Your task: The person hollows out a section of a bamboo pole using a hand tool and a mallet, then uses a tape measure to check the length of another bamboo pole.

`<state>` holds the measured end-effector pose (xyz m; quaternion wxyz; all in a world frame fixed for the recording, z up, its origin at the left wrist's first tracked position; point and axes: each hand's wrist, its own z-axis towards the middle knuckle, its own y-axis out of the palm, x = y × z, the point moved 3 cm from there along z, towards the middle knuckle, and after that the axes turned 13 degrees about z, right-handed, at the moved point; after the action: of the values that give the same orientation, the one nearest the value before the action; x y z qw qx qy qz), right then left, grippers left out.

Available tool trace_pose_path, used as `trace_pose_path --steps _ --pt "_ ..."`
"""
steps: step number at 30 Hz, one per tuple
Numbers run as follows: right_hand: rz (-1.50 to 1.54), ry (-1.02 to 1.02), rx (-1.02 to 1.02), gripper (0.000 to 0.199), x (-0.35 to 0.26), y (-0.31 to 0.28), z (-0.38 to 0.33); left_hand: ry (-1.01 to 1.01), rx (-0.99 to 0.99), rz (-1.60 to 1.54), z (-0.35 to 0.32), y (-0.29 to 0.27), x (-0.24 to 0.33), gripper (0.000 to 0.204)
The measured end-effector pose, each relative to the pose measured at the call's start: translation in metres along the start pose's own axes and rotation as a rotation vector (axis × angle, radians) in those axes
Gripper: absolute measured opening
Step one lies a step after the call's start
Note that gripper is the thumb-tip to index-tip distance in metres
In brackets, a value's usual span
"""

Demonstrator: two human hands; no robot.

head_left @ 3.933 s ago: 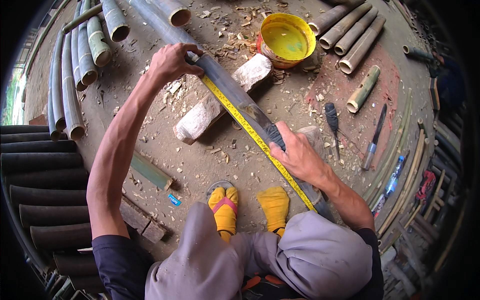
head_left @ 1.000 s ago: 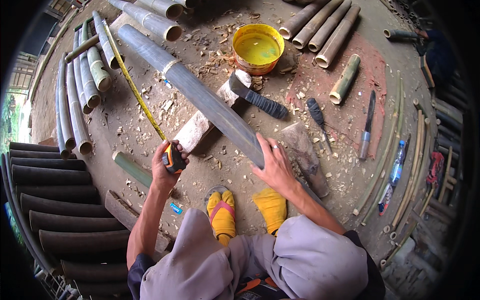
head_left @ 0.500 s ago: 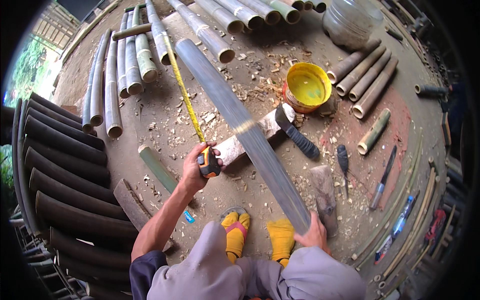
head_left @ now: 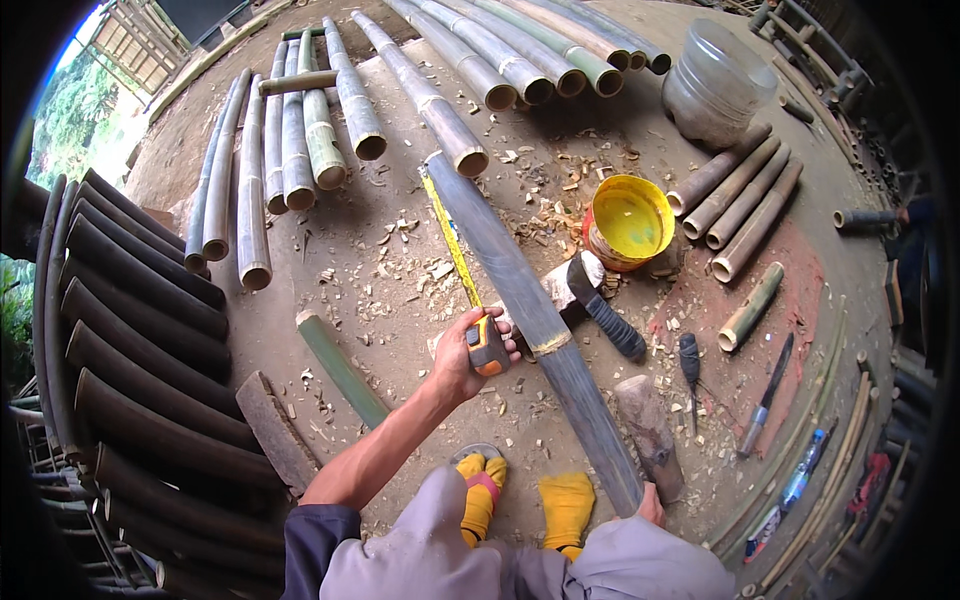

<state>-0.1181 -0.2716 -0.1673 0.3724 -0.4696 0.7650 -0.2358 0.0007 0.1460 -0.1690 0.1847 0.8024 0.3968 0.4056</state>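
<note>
My left hand (head_left: 462,352) is closed around an orange and black tape measure (head_left: 488,346). Its yellow blade (head_left: 455,245) runs out toward the far end of a long grey bamboo piece (head_left: 505,265), along the left side. A pale node ring crosses the bamboo, which slants over a whitish wooden block (head_left: 587,272). At the near end, my right hand (head_left: 652,508) grips the bamboo beside my knee; most of its fingers are hidden. A machete (head_left: 612,318) with a black wrapped handle lies against the block, right of the bamboo.
Beyond the block stand a yellow bucket (head_left: 630,225) and a cut plastic jug (head_left: 718,80). Bamboo poles (head_left: 300,130) lie at the back; dark halved bamboo (head_left: 150,350) is stacked left. A knife (head_left: 768,395), a black-handled pointed tool (head_left: 689,372) and a bottle (head_left: 800,470) lie right.
The bamboo has come nearer to me, with my right hand on its near end. Less tape blade shows, and its tip now sits by the bamboo's far end. The view has shifted.
</note>
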Motion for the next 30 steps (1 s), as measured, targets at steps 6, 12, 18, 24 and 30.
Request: trace_pose_path --steps 6,12,18,24,30 --pt "-0.093 -0.003 -0.048 0.079 0.003 0.0 0.004 0.015 0.05 0.035 0.024 0.005 0.029 0.027" --pt "0.056 -0.295 0.076 0.074 -0.051 -0.034 0.0 0.034 0.017 0.006 0.051 0.018 0.049 0.026" --pt "0.284 -0.963 0.093 0.045 -0.234 -0.09 0.06 0.062 0.136 0.004 0.039 0.014 0.031 0.026" --pt "0.096 -1.417 0.353 0.052 -0.455 -0.069 0.163 0.089 0.175 -0.03 0.013 -0.007 0.023 0.028" --pt "-0.036 -1.184 0.224 0.053 -0.537 -0.02 0.281 0.146 0.384 0.005 -0.027 -0.052 0.043 0.032"
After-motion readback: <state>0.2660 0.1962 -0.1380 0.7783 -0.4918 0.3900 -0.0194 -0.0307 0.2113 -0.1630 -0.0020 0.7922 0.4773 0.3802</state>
